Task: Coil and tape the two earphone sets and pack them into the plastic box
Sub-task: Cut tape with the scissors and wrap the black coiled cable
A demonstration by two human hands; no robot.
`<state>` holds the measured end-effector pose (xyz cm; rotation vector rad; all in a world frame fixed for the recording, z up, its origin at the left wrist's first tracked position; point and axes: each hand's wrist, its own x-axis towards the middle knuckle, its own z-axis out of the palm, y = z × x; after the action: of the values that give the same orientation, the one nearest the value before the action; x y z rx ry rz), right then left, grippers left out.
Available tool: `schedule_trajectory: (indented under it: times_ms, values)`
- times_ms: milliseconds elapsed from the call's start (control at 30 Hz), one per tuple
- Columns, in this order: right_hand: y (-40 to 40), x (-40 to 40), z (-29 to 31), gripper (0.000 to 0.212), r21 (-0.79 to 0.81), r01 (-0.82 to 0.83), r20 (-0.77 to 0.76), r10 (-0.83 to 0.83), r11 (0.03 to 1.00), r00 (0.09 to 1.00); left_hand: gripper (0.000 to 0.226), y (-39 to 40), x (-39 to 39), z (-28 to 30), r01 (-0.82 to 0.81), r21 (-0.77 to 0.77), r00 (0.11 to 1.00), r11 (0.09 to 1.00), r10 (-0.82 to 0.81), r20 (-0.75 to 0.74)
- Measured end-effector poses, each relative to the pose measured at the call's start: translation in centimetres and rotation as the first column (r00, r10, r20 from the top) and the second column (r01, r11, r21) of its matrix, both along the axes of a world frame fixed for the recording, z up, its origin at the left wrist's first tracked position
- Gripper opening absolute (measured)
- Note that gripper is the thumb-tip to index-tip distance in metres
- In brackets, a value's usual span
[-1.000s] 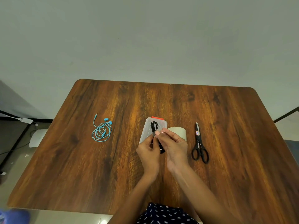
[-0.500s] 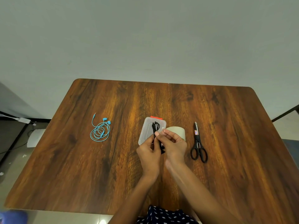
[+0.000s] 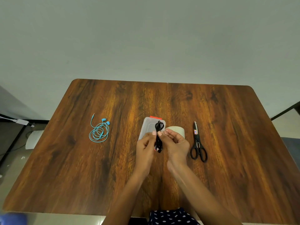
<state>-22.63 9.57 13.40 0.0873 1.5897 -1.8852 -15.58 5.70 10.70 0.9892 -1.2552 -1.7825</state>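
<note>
Hands parted slightly; both hands' fingers (image 3: 159, 133) pinch black earphones (image 3: 158, 138); scissors (image 3: 197, 142) label unreadable.

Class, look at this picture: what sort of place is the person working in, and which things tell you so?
Probably a plain indoor workroom or office. A bare wooden table stands against a blank wall, cables run along the tiled floor, and scissors lie ready.

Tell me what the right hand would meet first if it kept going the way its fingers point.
Likely the black earphones pinched between the right hand and left hand; depth unclear.
</note>
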Motion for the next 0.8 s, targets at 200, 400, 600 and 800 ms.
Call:
schedule_trajectory:
  times_ms: [200, 400, 600, 800]
  values:
    - [0.2, 0.3, 0.5, 0.03, -0.031, -0.025, 0.035, 0.026, 0.999, 0.999, 0.027, -0.5, 0.5, 0.1, 0.029, 0.096, 0.996, 0.995, -0.02, -0.092]
    - [0.1, 0.7, 0.9, 0.029, -0.052, -0.012, 0.082, 0.016, 0.999, 0.996, 0.023, 0.0, 0.1, 0.1, -0.123, 0.064, 0.992, 0.99, 0.125, -0.032]
    - [0.3, 1.0, 1.4, 0.027, -0.078, -0.018, 0.244, 0.036, 0.997, 0.969, 0.034, 0.4, -0.2, -0.2, -0.233, -0.017, 0.97, 0.972, 0.234, 0.063]
    - [0.5, 1.0, 1.8, 0.018, -0.026, -0.025, 0.272, 0.031, 0.999, 0.962, 0.038, 1.1, -0.2, -1.0, -0.286, 0.0, 0.954, 0.958, 0.285, 0.089]
